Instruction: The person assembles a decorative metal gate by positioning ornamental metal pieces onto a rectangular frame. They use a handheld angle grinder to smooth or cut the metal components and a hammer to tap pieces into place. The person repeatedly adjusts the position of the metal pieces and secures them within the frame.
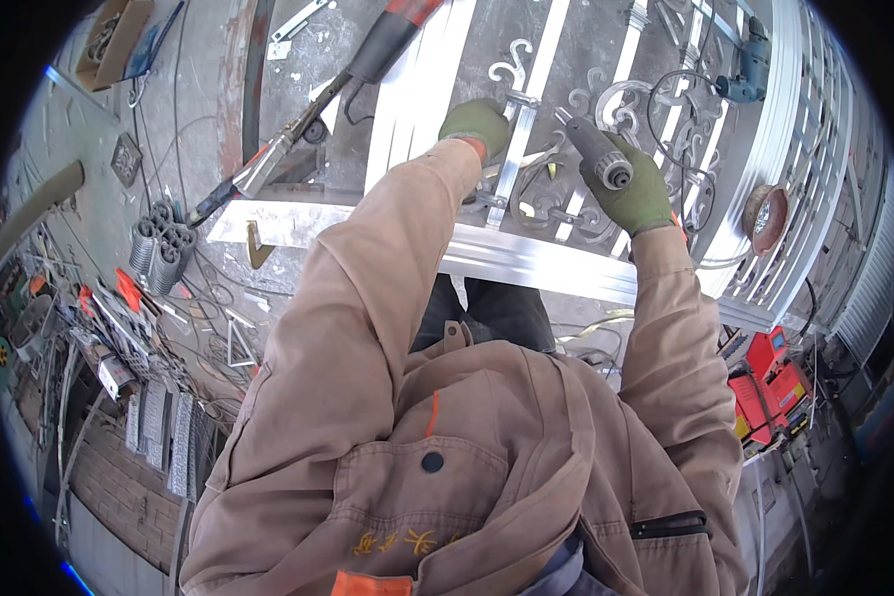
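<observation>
My left hand (475, 126), in a green glove, is closed beside a scroll ornament (513, 68) and a narrow upright bar of the silvery metal panel (526, 268). Its fingers are curled and mostly hidden, so what they grip does not show. In my right hand (638, 192), also gloved in green, is a grey cylindrical tool (596, 149). The tool's thin metal tip points up and left, toward the bars. Curled scroll ornaments (621, 99) lie between the bars near that hand.
A long tool with a red and dark handle (385, 45) lies across the left side. A blue power drill (747, 65) and a round reddish dish (765, 219) sit at right. A red machine (770, 387) stands lower right; coiled springs (162, 248) lie at left.
</observation>
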Demonstrator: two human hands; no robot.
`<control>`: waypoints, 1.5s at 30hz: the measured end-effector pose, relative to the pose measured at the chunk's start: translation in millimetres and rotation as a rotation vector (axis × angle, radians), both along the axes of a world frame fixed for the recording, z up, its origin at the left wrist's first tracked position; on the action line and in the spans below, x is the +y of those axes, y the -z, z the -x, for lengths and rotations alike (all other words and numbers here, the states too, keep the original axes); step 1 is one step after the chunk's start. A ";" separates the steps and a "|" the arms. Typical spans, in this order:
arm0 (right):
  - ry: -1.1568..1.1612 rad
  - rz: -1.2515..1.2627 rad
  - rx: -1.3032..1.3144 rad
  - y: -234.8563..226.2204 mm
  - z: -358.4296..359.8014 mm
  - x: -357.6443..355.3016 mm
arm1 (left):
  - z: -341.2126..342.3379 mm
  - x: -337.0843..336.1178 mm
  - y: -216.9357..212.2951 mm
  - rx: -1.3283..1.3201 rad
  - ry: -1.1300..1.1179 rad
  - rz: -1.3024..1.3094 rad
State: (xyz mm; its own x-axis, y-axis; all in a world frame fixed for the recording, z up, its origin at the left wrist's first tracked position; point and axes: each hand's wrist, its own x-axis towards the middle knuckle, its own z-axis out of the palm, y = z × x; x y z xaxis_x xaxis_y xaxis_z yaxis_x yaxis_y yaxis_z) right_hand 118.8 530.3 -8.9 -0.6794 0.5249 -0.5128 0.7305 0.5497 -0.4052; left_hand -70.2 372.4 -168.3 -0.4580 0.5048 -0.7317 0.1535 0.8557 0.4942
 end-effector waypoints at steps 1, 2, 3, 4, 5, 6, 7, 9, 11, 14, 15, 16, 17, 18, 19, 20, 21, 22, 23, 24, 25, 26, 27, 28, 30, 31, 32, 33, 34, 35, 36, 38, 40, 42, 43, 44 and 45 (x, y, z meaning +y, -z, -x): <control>-0.012 0.002 -0.009 1.6 1.2 -0.3 | -0.5 0.1 -1.1 0.004 0.015 -0.005; -0.023 0.003 -0.016 3.3 4.0 -0.7 | -0.1 -0.2 -0.2 0.010 0.031 -0.010; -0.034 0.004 -0.023 4.7 7.5 -1.2 | 0.3 -0.1 0.7 0.016 0.046 -0.015; -0.034 -0.003 -0.062 5.9 11.7 -0.9 | 1.0 1.0 1.7 0.012 0.050 -0.009; -0.035 -0.007 -0.102 6.2 17.9 -0.9 | 1.7 1.7 1.4 0.008 0.052 0.000; -0.036 -0.011 -0.141 7.5 22.2 -1.1 | 2.4 1.9 1.0 0.004 0.055 0.009; -0.034 -0.002 -0.135 11.0 22.4 -0.5 | 2.7 1.0 0.4 0.007 0.051 0.014; -0.023 0.006 -0.129 11.2 21.1 2.8 | 1.0 2.6 -1.3 0.008 0.048 0.013; -0.018 0.025 -0.164 8.8 24.2 4.5 | 2.3 3.0 -0.8 -0.001 0.047 0.023; -0.018 0.041 -0.137 6.5 25.8 3.9 | 1.7 1.3 0.8 -0.007 0.033 0.017; -0.017 0.045 -0.116 6.9 25.3 3.9 | 1.4 0.8 0.6 -0.009 0.029 0.012; -0.018 0.047 -0.112 7.9 25.6 4.7 | 2.0 1.0 0.8 -0.013 0.032 0.013; -0.018 0.049 -0.110 7.0 26.4 5.1 | 2.0 1.6 0.7 -0.017 0.036 0.014; -0.019 0.052 -0.107 6.4 27.5 5.0 | 2.3 1.8 0.6 -0.021 0.040 0.015; -0.041 0.034 -0.136 6.1 29.3 4.8 | 2.7 1.5 0.6 -0.018 0.041 0.017; -0.063 0.016 -0.165 1.2 36.1 3.0 | 3.2 1.7 1.3 -0.015 0.042 0.019; -0.086 -0.002 -0.194 -1.2 40.3 2.2 | 3.8 1.8 2.0 -0.012 0.043 0.022; -0.084 0.008 -0.168 3.9 38.6 2.9 | 3.9 1.6 2.5 -0.009 0.043 0.019; -0.080 0.016 -0.144 9.3 37.2 2.3 | 3.1 1.9 1.4 -0.007 0.045 0.014; -0.076 0.024 -0.120 14.1 36.7 3.4 | 2.4 2.3 0.3 -0.004 0.047 0.009; -0.078 0.008 -0.168 19.4 37.2 5.1 | 2.3 3.2 -0.8 -0.007 0.045 0.010; -0.082 -0.004 -0.216 21.8 43.2 2.4 | 2.5 2.9 -0.8 -0.009 0.042 0.014; -0.086 -0.017 -0.263 23.7 48.0 1.3 | 2.9 2.7 -0.9 -0.011 0.038 0.018; -0.071 0.019 -0.269 25.2 51.3 2.6 | 3.6 2.7 -1.0 -0.013 0.035 0.018; -0.046 0.088 -0.282 24.3 56.7 6.2 | 3.4 2.2 2.2 -0.020 0.024 0.016; -0.046 0.072 -0.283 27.1 55.4 3.0 | 1.3 -1.3 3.0 -0.019 0.022 0.025; -0.042 0.048 -0.283 29.2 55.2 -0.2 | 0.3 -1.0 1.3 -0.018 0.022 0.024; -0.039 0.023 -0.283 30.0 55.4 -0.1 | 0.9 0.9 0.0 -0.016 0.022 0.024; -0.020 0.049 -0.295 29.3 55.9 3.9 | 3.3 4.9 -0.7 -0.027 0.018 0.026; -0.012 0.030 -0.271 27.8 55.1 2.7 | 4.1 4.4 -0.7 -0.037 0.012 0.036; -0.003 0.010 -0.247 26.5 53.0 0.7 | 5.0 4.1 -0.7 -0.047 0.007 0.045; 0.018 0.016 -0.232 25.8 54.9 0.3 | 5.2 2.7 -2.7 -0.047 -0.006 0.029; 0.043 0.070 -0.249 25.4 60.5 1.2 | 4.7 4.3 -6.4 -0.045 -0.003 0.021; 0.035 0.099 -0.236 27.4 59.5 4.8 | 3.9 3.3 -6.7 -0.038 0.011 0.029; 0.032 0.114 -0.229 28.3 58.9 7.2 | 3.5 2.4 -6.7 -0.035 0.008 0.026; 0.025 0.107 -0.235 26.3 61.1 7.8 | 2.3 0.4 -7.1 -0.034 0.004 0.024; 0.018 0.100 -0.241 24.4 63.1 8.0 | 2.4 -0.2 -7.0 -0.033 0.001 0.022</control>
State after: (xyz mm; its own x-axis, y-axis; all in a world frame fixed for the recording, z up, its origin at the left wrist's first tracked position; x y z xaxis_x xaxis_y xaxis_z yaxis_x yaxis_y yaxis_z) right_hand 55.7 538.3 -33.3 -0.5227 0.4739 -0.7087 0.8216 0.5018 -0.2704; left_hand -72.6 372.2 -161.4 -0.4332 0.4889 -0.7571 0.1381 0.8662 0.4803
